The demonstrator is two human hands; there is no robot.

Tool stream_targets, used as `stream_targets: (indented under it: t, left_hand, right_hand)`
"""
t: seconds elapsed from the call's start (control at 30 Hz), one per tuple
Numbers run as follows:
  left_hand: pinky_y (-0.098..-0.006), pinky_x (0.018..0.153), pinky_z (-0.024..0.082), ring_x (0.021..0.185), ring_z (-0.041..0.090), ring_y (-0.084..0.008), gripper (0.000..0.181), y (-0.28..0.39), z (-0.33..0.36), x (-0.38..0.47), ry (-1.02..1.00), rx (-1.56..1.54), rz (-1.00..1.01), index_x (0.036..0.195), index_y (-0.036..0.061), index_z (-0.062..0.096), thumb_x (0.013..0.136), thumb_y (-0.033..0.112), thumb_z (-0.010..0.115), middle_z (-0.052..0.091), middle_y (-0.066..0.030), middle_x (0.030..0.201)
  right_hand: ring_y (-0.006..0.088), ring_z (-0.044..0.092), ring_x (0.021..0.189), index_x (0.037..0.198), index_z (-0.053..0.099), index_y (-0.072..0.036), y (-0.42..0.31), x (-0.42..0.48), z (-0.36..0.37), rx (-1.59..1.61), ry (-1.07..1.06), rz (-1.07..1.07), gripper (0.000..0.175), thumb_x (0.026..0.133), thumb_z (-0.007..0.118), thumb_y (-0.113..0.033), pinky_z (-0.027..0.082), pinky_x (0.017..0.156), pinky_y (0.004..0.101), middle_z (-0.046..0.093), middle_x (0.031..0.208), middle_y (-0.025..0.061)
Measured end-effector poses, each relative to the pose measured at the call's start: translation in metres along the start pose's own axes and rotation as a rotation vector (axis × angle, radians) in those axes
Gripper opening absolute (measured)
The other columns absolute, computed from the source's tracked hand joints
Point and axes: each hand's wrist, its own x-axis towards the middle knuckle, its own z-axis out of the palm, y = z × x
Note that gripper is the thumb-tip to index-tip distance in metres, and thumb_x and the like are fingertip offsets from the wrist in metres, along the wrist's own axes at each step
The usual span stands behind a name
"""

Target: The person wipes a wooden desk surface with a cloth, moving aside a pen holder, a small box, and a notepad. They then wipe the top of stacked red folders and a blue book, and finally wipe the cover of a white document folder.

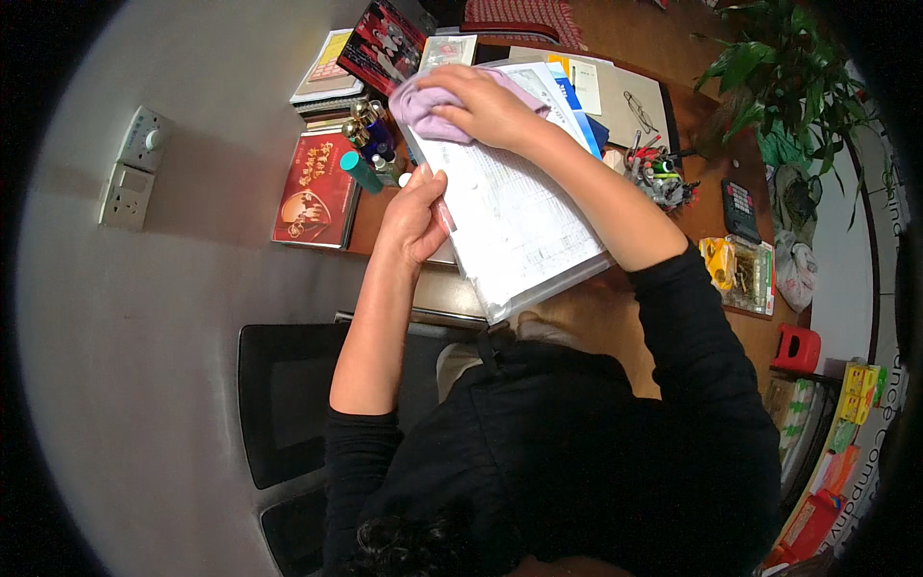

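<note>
My left hand [417,216] grips the left edge of a clear plastic document folder [519,216], thumb on top, with printed papers inside. The folder is tilted above the near edge of a wooden desk. My right hand [482,104] presses a bunched light purple cloth [425,112] onto the folder's upper left corner. Part of the cloth spreads out to the right behind the fingers. The folder's lower corner reaches close to my waist.
Left on the desk are a red booklet stack [314,187], a teal-capped bottle [360,172] and small bottles. Right are eyeglasses [638,112], a pen holder [660,173], a calculator [740,209] and a leafy plant [764,72]. A black chair [288,404] stands by the wall.
</note>
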Motion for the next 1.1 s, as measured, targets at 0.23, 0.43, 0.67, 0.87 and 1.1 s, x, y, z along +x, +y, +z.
stream_targets:
  t: [0.23, 0.43, 0.67, 0.87, 1.1]
  left_hand:
    - [-0.0389, 0.099, 0.056, 0.118, 0.061, -0.0267, 0.041, -0.009, -0.006, 0.012, 0.06, -0.045, 0.057, 0.145, -0.0022, 0.036, 0.106, 0.009, 0.04, 0.055, -0.0194, 0.136]
    - [-0.0413, 0.102, 0.054, 0.122, 0.059, -0.0274, 0.044, -0.006, -0.006, 0.005, 0.054, -0.031, 0.077, 0.148, -0.0036, 0.03, 0.108, 0.011, 0.038, 0.05, -0.0226, 0.14]
    - [-0.0407, 0.1, 0.056, 0.118, 0.062, -0.0287, 0.041, -0.005, 0.003, 0.002, 0.1, 0.033, 0.006, 0.142, -0.0032, 0.04, 0.102, 0.002, 0.049, 0.056, -0.0201, 0.136]
    - [-0.0413, 0.102, 0.054, 0.12, 0.061, -0.0284, 0.04, -0.006, 0.01, 0.009, 0.141, 0.065, 0.046, 0.142, -0.0042, 0.04, 0.103, 0.002, 0.047, 0.057, -0.0189, 0.136]
    - [-0.0383, 0.107, 0.049, 0.124, 0.058, -0.0258, 0.039, -0.003, 0.015, 0.004, 0.134, -0.021, 0.088, 0.142, -0.0044, 0.041, 0.103, 0.0, 0.044, 0.056, -0.0184, 0.138]
  right_hand:
    - [0.0265, 0.058, 0.106, 0.097, 0.07, -0.015, -0.038, -0.129, -0.028, 0.141, -0.452, -0.133, 0.017, 0.084, 0.064, -0.007, 0.04, 0.099, 0.0447, 0.066, 0.105, 0.0059]
    - [0.0272, 0.065, 0.099, 0.091, 0.075, -0.011, -0.096, -0.203, -0.142, 0.33, -1.231, 0.3, 0.015, 0.077, 0.071, -0.013, 0.05, 0.088, 0.0392, 0.07, 0.1, 0.0056]
    - [0.0261, 0.062, 0.113, 0.115, 0.069, -0.012, -0.027, -0.058, -0.16, -0.018, -0.336, 0.02, 0.042, 0.079, 0.056, 0.004, 0.048, 0.103, 0.04, 0.067, 0.116, 0.0082]
    - [0.0277, 0.061, 0.113, 0.112, 0.07, -0.013, 0.051, 0.012, -0.048, -0.172, -0.106, 0.025, 0.034, 0.083, 0.061, 0.004, 0.044, 0.105, 0.0413, 0.066, 0.116, 0.0088]
    - [0.0243, 0.069, 0.092, 0.095, 0.076, -0.013, -0.034, -0.155, -0.137, 0.288, -1.254, 0.361, 0.033, 0.074, 0.056, 0.004, 0.052, 0.084, 0.0377, 0.074, 0.098, 0.0102]
